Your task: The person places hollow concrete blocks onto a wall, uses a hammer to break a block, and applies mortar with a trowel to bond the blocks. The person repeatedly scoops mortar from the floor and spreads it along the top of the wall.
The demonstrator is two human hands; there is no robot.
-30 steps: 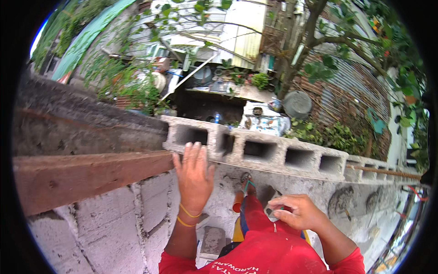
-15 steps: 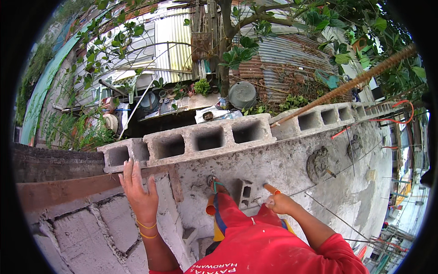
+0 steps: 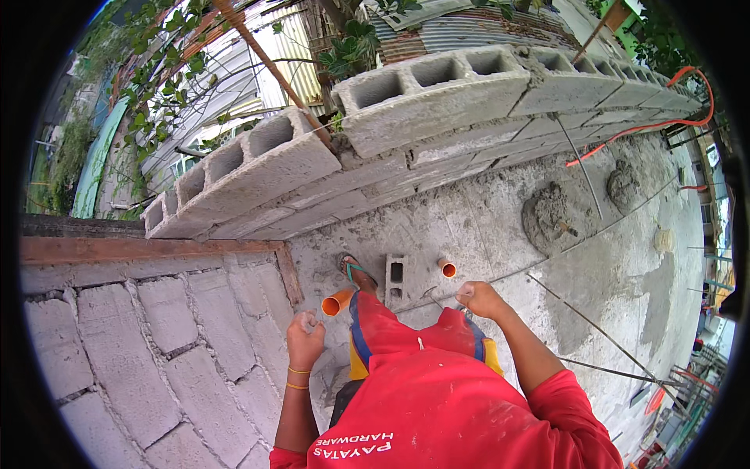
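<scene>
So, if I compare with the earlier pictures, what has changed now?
The left hand has drawn back from the end of the block wall toward the body, its fingers now curled. The view has turned. The wall and the orange pipe appear unmoved.

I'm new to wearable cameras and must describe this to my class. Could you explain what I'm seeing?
There is no machine here, only a person with bare hands. A wide fisheye camera on the head looks down past a red shirt, so straight edges bend near the rim. Ahead runs a wall of grey hollow concrete blocks. On the grey concrete floor are a single grey hollow block, two orange round pipes and two rough grey mounds. The left hand is curled near one pipe; the right hand, also curled, is a little further forward. I see nothing clearly held, though something small could be hidden.
</scene>
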